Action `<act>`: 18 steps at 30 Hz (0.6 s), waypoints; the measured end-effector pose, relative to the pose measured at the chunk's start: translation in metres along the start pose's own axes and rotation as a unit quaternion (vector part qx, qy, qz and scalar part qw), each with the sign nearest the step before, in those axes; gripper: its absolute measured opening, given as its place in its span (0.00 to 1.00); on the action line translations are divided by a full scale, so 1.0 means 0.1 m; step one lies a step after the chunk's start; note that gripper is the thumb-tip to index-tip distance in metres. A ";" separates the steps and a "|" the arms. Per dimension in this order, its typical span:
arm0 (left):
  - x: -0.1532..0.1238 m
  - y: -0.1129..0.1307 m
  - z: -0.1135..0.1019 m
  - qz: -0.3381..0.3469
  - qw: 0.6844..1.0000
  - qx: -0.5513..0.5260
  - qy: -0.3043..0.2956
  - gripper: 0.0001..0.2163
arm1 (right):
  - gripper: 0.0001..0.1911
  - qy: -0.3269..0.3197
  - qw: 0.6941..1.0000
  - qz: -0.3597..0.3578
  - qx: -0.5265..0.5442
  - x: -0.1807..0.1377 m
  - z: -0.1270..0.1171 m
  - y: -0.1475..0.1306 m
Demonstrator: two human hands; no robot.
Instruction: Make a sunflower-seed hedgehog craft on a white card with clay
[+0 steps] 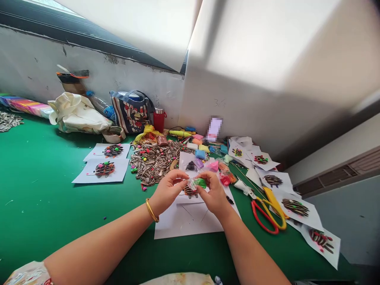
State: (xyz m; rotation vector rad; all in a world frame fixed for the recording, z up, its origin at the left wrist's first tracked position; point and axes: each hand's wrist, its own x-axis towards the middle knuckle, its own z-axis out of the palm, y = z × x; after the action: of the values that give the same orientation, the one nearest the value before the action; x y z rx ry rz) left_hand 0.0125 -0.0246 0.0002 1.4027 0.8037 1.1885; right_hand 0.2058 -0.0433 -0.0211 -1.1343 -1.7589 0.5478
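Note:
Between my two hands, above the papers, is a small clear plastic packet with green modelling clay [201,182] in it. My left hand [168,192], with a gold bangle at the wrist, pinches the packet's clear left side. Thumb and fingers of my right hand [214,196] are closed on the green part. Directly below lies a white sheet [190,225] with a smaller card on it, bearing a seed figure [190,191] partly hidden by my hands. A heap of striped sunflower seeds [154,162] spreads beyond my left hand. Pink clay [213,166] and red clay [225,180] packets lie just past my right hand.
Red-and-yellow scissors [268,213] lie right on the green table [53,198]. Finished seed cards [297,208] line the right edge; two more cards [103,172] lie left. A striped bag [130,113], red flask [159,120], white bag [80,114] and phone [214,128] stand along the wall.

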 end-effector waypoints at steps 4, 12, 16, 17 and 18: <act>0.02 -0.07 -0.02 0.044 0.997 0.063 0.007 0.05 | 0.17 0.005 1.000 -0.006 -0.020 0.00 -0.01 0.02; -0.02 -0.03 -0.04 0.100 0.968 0.227 0.024 0.06 | 0.12 0.005 0.998 -0.026 -0.057 0.00 0.00 -0.02; -0.02 -0.01 -0.02 0.044 0.984 0.171 0.025 0.06 | 0.10 -0.002 0.997 -0.034 -0.074 0.01 0.01 -0.05; -0.02 0.00 -0.02 0.028 0.988 0.148 0.021 0.06 | 0.10 -0.008 0.996 -0.039 -0.079 0.01 0.01 -0.07; -0.02 0.00 -0.01 0.013 0.992 0.127 0.015 0.07 | 0.09 -0.016 0.996 -0.042 -0.082 0.02 0.02 -0.09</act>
State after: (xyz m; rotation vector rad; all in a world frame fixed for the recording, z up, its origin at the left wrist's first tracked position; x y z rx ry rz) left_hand 0.0110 -0.0261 0.0001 1.6086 0.9875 1.1590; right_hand 0.2001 -0.0457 -0.0145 -1.1625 -1.8971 0.3780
